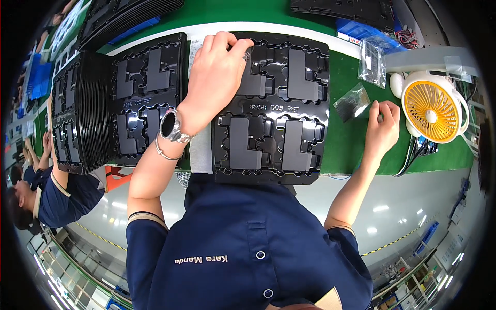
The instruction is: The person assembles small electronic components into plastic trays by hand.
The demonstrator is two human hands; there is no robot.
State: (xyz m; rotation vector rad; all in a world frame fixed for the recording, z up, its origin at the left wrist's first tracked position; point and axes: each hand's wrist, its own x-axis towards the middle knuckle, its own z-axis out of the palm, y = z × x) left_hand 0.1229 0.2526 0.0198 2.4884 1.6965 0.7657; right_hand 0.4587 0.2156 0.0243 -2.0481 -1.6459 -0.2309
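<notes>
- The tray point(268, 178) lies on the green desk point(343, 150) straight in front of the person; four dark L-shaped parts point(299, 144) sit in its large pockets.
- The left hand point(217, 75) is over the tray's upper left corner, thumb and forefinger drawn together beside the upper left part. A small shiny bit shows at the fingertips; I cannot tell whether it is pinched or lies below them.
- The right hand point(383, 129) is on the desk to the right of the tray, fingers loosely curled, near a clear bag point(352, 103) and the fan point(430, 117). Nothing is seen in its grasp, though its palm is hidden.
- Done, as far as it shows: all four large pockets in this tray are filled, so the placing of parts here looks complete.
- Left: the upper left part seems to be getting attention now. Whether the other three have had the same cannot be told, as they look alike.
- The second tray point(178, 57), to the left across a pale strip point(201, 150), also carries parts; beside it stands a tall stack of trays point(95, 113), whose stage is unclear.
</notes>
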